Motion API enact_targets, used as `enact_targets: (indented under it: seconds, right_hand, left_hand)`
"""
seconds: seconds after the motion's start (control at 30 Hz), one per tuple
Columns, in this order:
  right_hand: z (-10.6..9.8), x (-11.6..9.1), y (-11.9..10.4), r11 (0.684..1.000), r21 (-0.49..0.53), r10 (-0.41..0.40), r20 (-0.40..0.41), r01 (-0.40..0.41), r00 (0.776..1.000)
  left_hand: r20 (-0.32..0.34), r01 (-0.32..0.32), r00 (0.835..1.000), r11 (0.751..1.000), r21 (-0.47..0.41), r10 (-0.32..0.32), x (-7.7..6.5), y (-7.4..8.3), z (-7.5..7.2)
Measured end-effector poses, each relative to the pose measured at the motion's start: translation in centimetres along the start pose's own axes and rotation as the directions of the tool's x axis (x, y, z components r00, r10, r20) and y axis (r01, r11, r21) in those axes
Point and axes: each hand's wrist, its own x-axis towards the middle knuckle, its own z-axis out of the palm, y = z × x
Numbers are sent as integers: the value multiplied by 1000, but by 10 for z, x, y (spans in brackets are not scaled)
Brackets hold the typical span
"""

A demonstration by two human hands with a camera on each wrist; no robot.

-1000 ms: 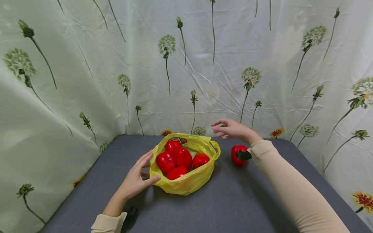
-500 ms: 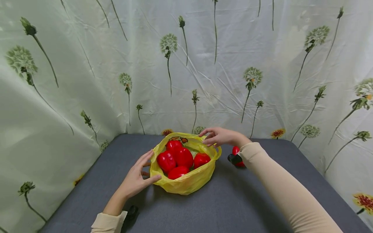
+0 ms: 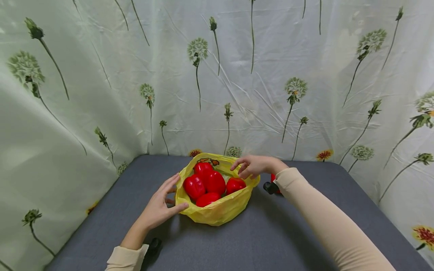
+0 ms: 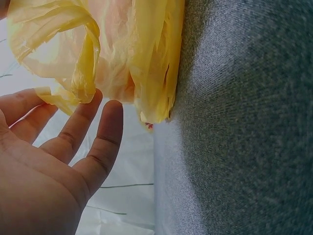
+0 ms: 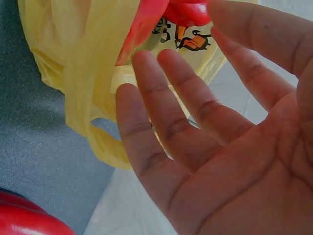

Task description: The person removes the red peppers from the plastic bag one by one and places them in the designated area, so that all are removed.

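Observation:
A yellow plastic bag stands wide open in the middle of the table with several glossy red bell peppers inside. My left hand rests at its left side, fingers spread along the rim and thumb over the front edge. In the left wrist view the fingertips meet the bag's loose handle. My right hand hangs over the right rim with bent, separated fingers and nothing in it. In the right wrist view the bag's other handle lies behind those fingers.
Another red bell pepper lies on the table right of the bag, mostly hidden by the right wrist in the head view. A pale curtain with a dandelion print surrounds the grey table at the back and sides.
My right hand has moved left and down from above the table to the bag's right rim, its wrist now covering most of the loose pepper. The left hand stays in place.

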Motion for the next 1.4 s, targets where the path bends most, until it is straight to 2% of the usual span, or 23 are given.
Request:
enact_targets:
  seconds: [0.27, 0.53, 0.93, 1.13, 1.4]
  right_hand:
    - [2, 1, 5, 999, -7, 38, 65, -37, 997]
    - [7, 5, 7, 996, 21, 88, 57, -90, 994]
    - [16, 9, 5, 997, 14, 71, 94, -72, 993]
    - [21, 11, 2, 993, -63, 105, 64, -101, 992]
    - [25, 17, 4, 967, -223, 131, 37, -120, 991]
  left_hand:
    - [-1, -24, 1000, 1000, -8, 24, -1, 0, -1]
    - [7, -22, 1000, 1000, 2, 22, -1, -1, 0]
    - [7, -33, 999, 999, -1, 33, -2, -2, 0]
    - [9, -20, 1000, 1000, 3, 19, -1, -2, 0]
    - [8, -27, 1000, 1000, -4, 27, 1, -3, 1]
